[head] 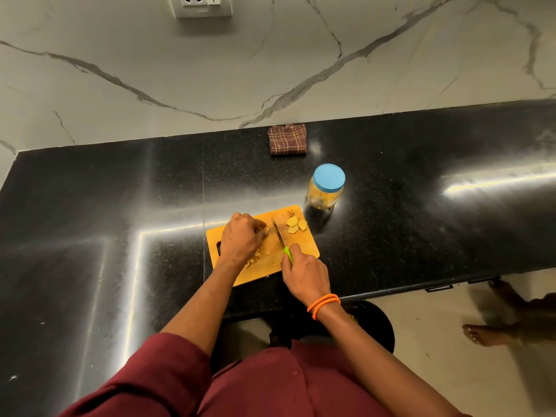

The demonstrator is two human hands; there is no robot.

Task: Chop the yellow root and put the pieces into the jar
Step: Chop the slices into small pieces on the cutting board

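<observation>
On cutting board (304, 246), left hand (240, 239) fingertips pinch root piece (266, 231); right hand (304, 273) grips knife (282, 240).

Yellow root slices (296, 225) on board; capped jar (326, 188) beside, seemingly part-filled.

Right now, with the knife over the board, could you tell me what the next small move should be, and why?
Probably bring the knife down for another slice. The right hand grips its green handle, the blade sits just beside the left hand, whose fingertips pin a piece of yellow root to the cutting board. Cut slices lie beyond the blade, and the jar has its blue lid on.
</observation>
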